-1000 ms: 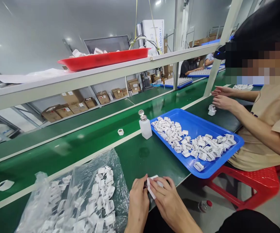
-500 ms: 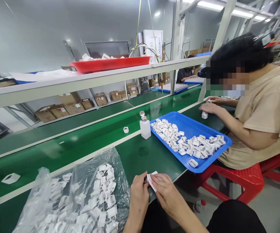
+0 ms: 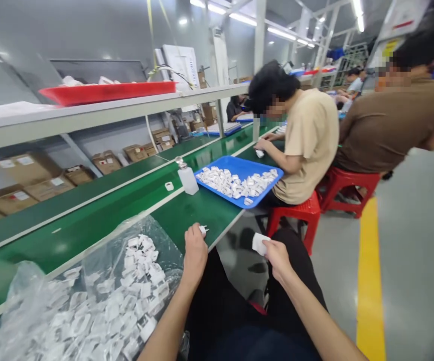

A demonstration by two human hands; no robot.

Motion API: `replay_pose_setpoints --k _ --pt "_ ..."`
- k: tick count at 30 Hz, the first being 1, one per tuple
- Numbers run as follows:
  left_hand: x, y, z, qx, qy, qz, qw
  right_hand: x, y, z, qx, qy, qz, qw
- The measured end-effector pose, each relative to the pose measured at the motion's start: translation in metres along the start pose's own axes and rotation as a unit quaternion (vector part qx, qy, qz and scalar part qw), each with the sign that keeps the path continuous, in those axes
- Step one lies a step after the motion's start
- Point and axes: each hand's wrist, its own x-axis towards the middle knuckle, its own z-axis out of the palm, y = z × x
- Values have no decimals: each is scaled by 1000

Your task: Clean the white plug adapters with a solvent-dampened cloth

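Note:
My left hand (image 3: 195,250) is closed round a small white plug adapter (image 3: 202,229) whose metal pins stick out to the right. It is just above the front edge of the green table. Off to the right, over my lap, my right hand (image 3: 278,256) pinches a folded white cloth (image 3: 260,243) at its near corner. The two hands are apart. Beside my left forearm lies a clear plastic bag (image 3: 164,223) with many white plug housings (image 3: 104,311) in and on it.
A blue tray (image 3: 249,164) of white parts stands farther along the bench, beside a pump bottle (image 3: 188,179). One white part (image 3: 169,186) lies on the green belt. Co-workers sit on red stools (image 3: 295,213) to the right. A red tray (image 3: 115,93) rests on the shelf above.
My hands have come apart: the right one has moved away rightward with the white cloth, while the left keeps the plug adapter. The view has swung to the right.

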Motion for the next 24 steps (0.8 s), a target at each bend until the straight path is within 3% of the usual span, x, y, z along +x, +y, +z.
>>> replay_pose_setpoints --k 4,9,12,14,17,21,24 --pt "11 3 -5 23 4 13 1000 -3 -17 2 32 45 27 998" --pt "11 12 -9 36 7 18 999 -5 -48 -18 45 71 -5 996" --pt "1 17 -9 38 10 11 999 -10 -62 -26 54 32 -34 997" --pt "-3 20 -10 36 11 5 999 -9 -71 -18 56 -19 -54 997" --pt "-6 22 -9 33 11 0 999 6 -86 21 50 -104 -78 990" --pt "-11 12 6 33 21 -23 999 50 -108 112 19 -211 -115 970" --pt "-27 -5 23 -2 42 -65 997 82 -103 171 -27 -262 -143 954"
